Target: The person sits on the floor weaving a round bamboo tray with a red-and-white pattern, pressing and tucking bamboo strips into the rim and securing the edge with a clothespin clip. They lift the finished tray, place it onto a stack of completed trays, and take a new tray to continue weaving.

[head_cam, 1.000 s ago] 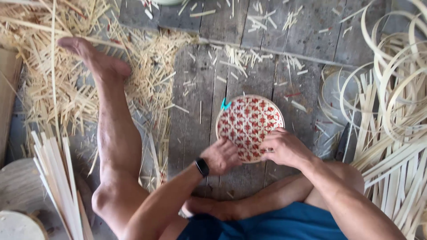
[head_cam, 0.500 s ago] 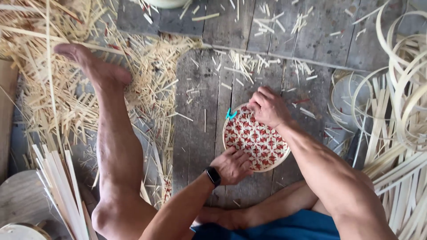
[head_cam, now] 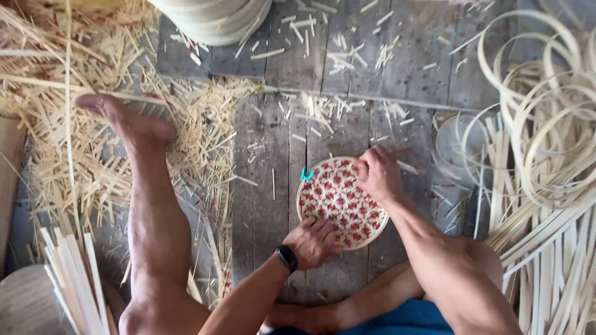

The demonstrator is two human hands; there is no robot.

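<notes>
A round woven tray (head_cam: pixel 340 201) with a red pattern lies on the plank floor (head_cam: pixel 267 186), between the person's legs. The left hand (head_cam: pixel 312 242) presses on its near edge, fingers spread flat. The right hand (head_cam: pixel 377 174) has its grip curled closed around the far rim. A small blue clip (head_cam: pixel 306 175) sits on the tray's left edge. Straw scraps (head_cam: pixel 192 136) lie to the left, bent strips (head_cam: pixel 540 142) to the right.

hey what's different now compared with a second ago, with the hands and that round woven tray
The right hand moved from the near edge of the round woven tray up to its far rim and grips there. The left hand stayed pressed on the near rim, and the tray remains on the plank floor. The blue clip still sits on the tray's rim.
</notes>
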